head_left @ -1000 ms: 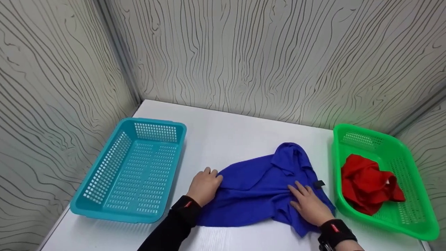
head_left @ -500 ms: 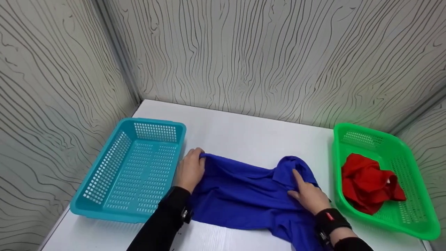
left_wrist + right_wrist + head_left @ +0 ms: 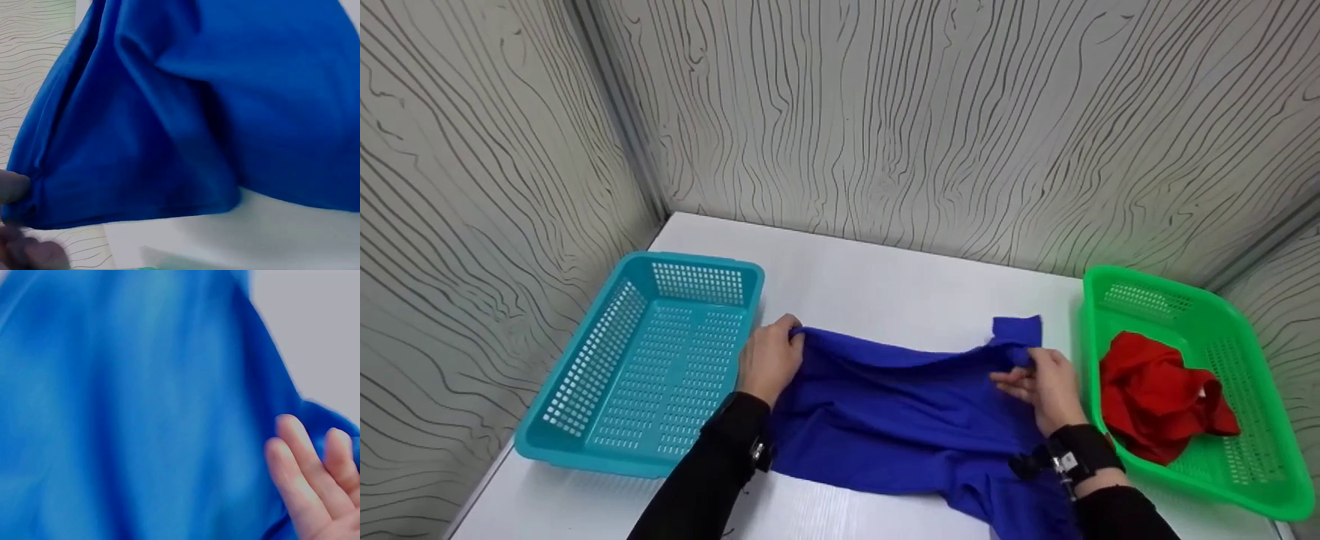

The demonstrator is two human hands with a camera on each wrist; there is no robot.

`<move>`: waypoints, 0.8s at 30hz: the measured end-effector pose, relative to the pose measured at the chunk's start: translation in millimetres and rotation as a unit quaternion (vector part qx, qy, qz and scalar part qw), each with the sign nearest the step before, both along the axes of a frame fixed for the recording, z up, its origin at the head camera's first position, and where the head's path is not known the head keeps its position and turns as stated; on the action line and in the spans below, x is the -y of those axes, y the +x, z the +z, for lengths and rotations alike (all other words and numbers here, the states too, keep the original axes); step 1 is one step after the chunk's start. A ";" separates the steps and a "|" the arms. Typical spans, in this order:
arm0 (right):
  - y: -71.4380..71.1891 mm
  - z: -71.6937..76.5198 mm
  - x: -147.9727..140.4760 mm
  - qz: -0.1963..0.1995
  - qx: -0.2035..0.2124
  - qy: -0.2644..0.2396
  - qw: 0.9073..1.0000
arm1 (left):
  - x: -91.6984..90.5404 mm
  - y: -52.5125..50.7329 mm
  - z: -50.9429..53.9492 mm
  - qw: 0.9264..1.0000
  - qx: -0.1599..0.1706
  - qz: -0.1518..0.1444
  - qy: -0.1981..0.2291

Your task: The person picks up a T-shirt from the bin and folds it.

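Observation:
A blue shirt (image 3: 885,412) lies spread and creased across the white table, its far edge lifted between both hands. My left hand (image 3: 771,358) pinches the far left corner; in the left wrist view, the thumb and fingertips (image 3: 12,187) grip that corner of the blue cloth (image 3: 129,152). At the far right, my right hand (image 3: 1051,386) pinches the shirt near a short flap that looks like a sleeve (image 3: 1018,330). The right wrist view shows its other fingers (image 3: 304,478) extended over the cloth (image 3: 140,410), while the pinch itself is out of that view.
A teal basket (image 3: 754,315) stands to the left, close to my left hand. On the right is a green basket (image 3: 1271,420) with a crumpled red cloth (image 3: 1162,394) inside. Wood-grain patterned panels (image 3: 870,127) rise behind the white table (image 3: 840,262).
My left hand has moved up and left, taking the shirt's far left corner. The right hand has gone from resting on the shirt to pinching its far right edge, and the flap now extends outward.

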State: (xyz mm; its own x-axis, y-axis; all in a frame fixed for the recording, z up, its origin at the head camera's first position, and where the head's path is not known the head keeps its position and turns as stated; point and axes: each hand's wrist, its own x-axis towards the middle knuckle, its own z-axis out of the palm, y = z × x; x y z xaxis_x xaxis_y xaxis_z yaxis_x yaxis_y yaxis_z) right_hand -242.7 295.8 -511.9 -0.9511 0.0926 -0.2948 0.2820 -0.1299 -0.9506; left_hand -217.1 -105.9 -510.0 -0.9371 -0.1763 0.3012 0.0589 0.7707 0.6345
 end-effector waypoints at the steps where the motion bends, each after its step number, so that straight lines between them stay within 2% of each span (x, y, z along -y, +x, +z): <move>1: -3.7 7.8 -1.1 -0.019 -0.006 -0.051 0.999 | -0.1 -2.8 3.6 0.998 0.022 -0.006 0.051; 2: -7.7 15.2 -2.2 -0.033 -0.019 -0.085 0.996 | -0.5 -6.0 7.5 0.992 0.045 -0.014 0.117; 3: -11.8 21.8 -3.1 -0.043 -0.037 -0.114 0.992 | -1.0 -9.5 11.5 0.979 0.068 -0.024 0.191; 4: -16.0 28.0 -3.6 -0.045 -0.059 -0.133 0.988 | -1.4 -13.2 14.9 0.960 0.086 -0.030 0.265; 6: -23.6 38.5 -4.4 -0.008 -0.101 -0.122 0.987 | -1.8 -19.3 20.9 0.919 0.111 -0.040 0.375; 7: -27.1 42.4 -4.3 0.018 -0.120 -0.096 0.988 | -2.2 -21.5 23.2 0.904 0.117 -0.054 0.409; 8: -29.7 45.1 -4.2 0.049 -0.139 -0.060 0.987 | -2.4 -23.2 24.8 0.897 0.120 -0.068 0.420; 9: -31.3 46.7 -3.9 0.084 -0.153 -0.017 0.984 | -2.6 -23.9 25.3 0.900 0.123 -0.081 0.411; 10: -31.8 47.1 -4.0 0.120 -0.166 0.036 0.978 | -3.7 -23.9 24.6 0.909 0.120 -0.093 0.388; 12: -28.8 43.6 -3.4 0.170 -0.182 0.153 0.956 | -6.3 -20.6 20.3 0.933 0.118 -0.116 0.319; 14: -20.7 35.8 -1.5 0.192 -0.193 0.265 0.925 | -10.5 -14.2 11.0 0.959 0.115 -0.131 0.224; 15: -14.8 31.0 -0.2 0.201 -0.192 0.315 0.908 | -12.9 -10.2 4.5 0.969 0.111 -0.143 0.167; 16: -8.0 25.4 1.4 0.210 -0.189 0.362 0.888 | -15.2 -5.8 -2.4 0.975 0.106 -0.160 0.111; 17: 0.3 19.7 3.3 0.223 -0.185 0.406 0.867 | -17.2 -0.8 -9.5 0.976 0.109 -0.179 0.057; 18: 9.0 14.0 5.5 0.235 -0.176 0.445 0.846 | -19.1 4.2 -16.8 0.973 0.110 -0.202 0.005; 19: 17.7 8.5 8.1 0.247 -0.163 0.477 0.828 | -20.3 9.1 -24.1 0.967 0.115 -0.225 -0.042; 21: 35.4 -0.7 13.0 0.277 -0.130 0.531 0.790 | -21.2 18.9 -36.6 0.948 0.141 -0.262 -0.113; 22: 43.7 -4.7 15.1 0.291 -0.114 0.555 0.771 | -20.7 24.0 -41.4 0.939 0.158 -0.272 -0.139; 23: 51.2 -8.1 17.0 0.302 -0.094 0.574 0.755 | -20.0 28.5 -45.8 0.931 0.176 -0.275 -0.161; 24: 57.7 -11.3 18.7 0.312 -0.072 0.586 0.744 | -19.2 32.6 -49.3 0.927 0.188 -0.273 -0.177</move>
State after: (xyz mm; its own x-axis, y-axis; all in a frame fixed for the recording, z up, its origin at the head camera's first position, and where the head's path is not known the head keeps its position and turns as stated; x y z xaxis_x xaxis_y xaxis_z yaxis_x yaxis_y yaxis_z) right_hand -185.0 277.1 -523.2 -0.9303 -0.2684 -0.2500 -0.1770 0.9255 -0.3350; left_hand -184.4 -86.7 -559.3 -0.9080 0.4024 -0.1166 0.3271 0.8548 0.4028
